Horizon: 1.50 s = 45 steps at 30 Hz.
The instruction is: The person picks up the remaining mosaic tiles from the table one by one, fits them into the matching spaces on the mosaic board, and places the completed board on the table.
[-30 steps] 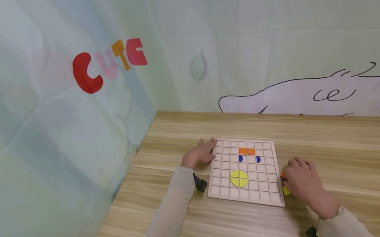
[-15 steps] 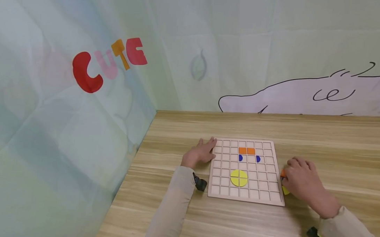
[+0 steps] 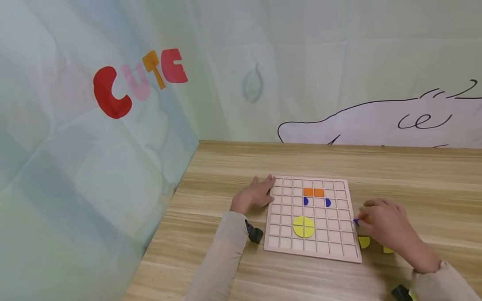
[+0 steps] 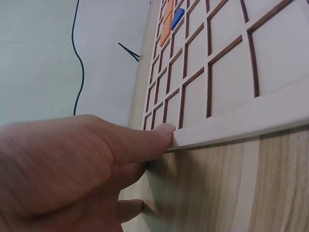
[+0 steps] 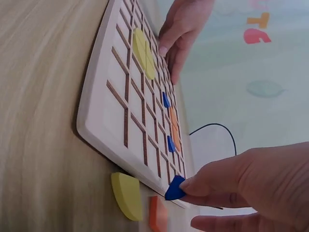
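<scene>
My right hand [image 3: 390,226] pinches a small blue tile [image 5: 175,188] between thumb and finger, just off the right edge of a pale wooden grid board [image 3: 333,236]. On the board sit two orange squares [image 3: 308,192], two blue half-round tiles [image 3: 328,202], and several yellow quarter-circles [image 3: 298,232] that form a disc. At the board's left edge rests my left hand [image 3: 253,196], its thumb on the rim and its other fingers beside it. Close to my right hand lie a yellow quarter-circle tile [image 5: 126,195] and an orange tile [image 5: 157,213].
Another yellow tile [image 3: 388,250] lies partly hidden under my right hand. The wood-grain table [image 3: 232,161] ends at a printed cloth backdrop [image 3: 307,82] behind and on the left. A black wrist device [image 3: 402,295] sits at my right cuff.
My right hand has lifted slightly and drawn a little to the right, and the blue tile now shows in its fingertips. More yellow tiles are uncovered beneath it. My left hand stays put.
</scene>
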Each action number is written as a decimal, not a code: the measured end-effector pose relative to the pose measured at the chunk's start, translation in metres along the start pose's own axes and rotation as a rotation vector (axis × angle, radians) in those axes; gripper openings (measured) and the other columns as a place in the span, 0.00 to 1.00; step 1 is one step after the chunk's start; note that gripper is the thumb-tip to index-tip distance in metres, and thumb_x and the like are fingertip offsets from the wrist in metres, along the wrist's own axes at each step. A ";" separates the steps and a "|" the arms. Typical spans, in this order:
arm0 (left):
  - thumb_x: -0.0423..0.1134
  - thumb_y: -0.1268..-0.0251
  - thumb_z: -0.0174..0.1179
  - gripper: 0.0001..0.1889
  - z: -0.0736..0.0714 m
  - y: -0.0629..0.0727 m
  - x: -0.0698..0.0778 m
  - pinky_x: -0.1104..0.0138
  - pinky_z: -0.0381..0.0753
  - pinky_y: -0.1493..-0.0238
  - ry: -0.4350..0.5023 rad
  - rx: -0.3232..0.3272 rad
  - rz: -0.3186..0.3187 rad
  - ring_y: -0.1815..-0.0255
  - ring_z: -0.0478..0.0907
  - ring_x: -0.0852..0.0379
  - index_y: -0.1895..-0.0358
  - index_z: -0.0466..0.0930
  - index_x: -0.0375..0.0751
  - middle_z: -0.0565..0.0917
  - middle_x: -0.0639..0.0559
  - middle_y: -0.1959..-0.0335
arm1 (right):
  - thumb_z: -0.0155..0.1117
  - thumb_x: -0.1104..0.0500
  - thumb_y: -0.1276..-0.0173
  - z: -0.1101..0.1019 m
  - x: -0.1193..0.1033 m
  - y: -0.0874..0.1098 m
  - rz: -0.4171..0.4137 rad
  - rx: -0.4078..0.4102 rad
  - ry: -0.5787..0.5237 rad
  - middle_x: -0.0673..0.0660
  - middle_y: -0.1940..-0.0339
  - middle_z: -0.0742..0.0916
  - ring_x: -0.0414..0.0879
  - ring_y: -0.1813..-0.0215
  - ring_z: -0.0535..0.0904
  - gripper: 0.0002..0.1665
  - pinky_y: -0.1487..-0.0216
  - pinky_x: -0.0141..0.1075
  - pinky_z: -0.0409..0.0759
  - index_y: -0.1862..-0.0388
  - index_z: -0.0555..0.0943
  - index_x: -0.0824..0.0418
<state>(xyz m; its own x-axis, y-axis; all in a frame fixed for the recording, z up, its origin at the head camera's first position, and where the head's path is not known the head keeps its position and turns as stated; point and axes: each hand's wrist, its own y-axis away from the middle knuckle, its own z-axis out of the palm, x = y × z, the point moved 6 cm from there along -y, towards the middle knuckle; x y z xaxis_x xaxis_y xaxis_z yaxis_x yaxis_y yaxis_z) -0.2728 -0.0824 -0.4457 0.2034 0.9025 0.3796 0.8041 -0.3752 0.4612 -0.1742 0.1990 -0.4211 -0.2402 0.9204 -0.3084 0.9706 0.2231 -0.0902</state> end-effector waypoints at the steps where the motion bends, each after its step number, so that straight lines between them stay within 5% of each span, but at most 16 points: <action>1: 0.43 0.25 0.46 0.34 0.000 0.000 0.000 0.41 0.37 0.26 0.002 0.000 -0.002 0.22 0.30 0.40 0.22 0.41 0.51 0.38 0.57 0.21 | 0.71 0.58 0.45 0.000 0.000 0.000 -0.007 0.012 -0.014 0.71 0.51 0.84 0.72 0.48 0.75 0.02 0.53 0.67 0.69 0.75 0.87 0.55; 10: 0.43 0.25 0.46 0.34 0.000 0.000 0.001 0.41 0.37 0.26 -0.013 -0.004 0.002 0.22 0.30 0.39 0.22 0.40 0.50 0.38 0.56 0.21 | 0.70 0.61 0.43 0.002 -0.007 -0.007 -0.078 0.111 -0.139 0.70 0.54 0.85 0.67 0.52 0.79 0.03 0.55 0.59 0.76 0.71 0.87 0.61; 29: 0.43 0.25 0.45 0.34 0.002 -0.002 -0.001 0.41 0.38 0.26 -0.019 0.005 0.001 0.22 0.30 0.39 0.22 0.40 0.50 0.38 0.56 0.21 | 0.67 0.62 0.42 0.030 -0.031 -0.023 0.040 0.177 -0.326 0.69 0.49 0.82 0.69 0.45 0.73 0.04 0.48 0.62 0.66 0.73 0.86 0.60; 45: 0.44 0.25 0.45 0.34 0.002 -0.003 -0.001 0.41 0.38 0.26 -0.022 0.002 0.002 0.22 0.30 0.39 0.22 0.40 0.50 0.38 0.56 0.21 | 0.66 0.61 0.43 0.043 -0.056 -0.039 0.067 0.182 -0.304 0.67 0.45 0.80 0.66 0.37 0.65 0.04 0.41 0.67 0.58 0.73 0.86 0.59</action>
<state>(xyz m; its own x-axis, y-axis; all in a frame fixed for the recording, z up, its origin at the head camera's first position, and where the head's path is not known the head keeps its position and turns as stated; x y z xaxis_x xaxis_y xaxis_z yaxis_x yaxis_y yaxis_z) -0.2741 -0.0821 -0.4489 0.2175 0.9061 0.3629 0.8046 -0.3769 0.4589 -0.1997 0.1253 -0.4408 -0.1958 0.7877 -0.5842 0.9725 0.0792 -0.2191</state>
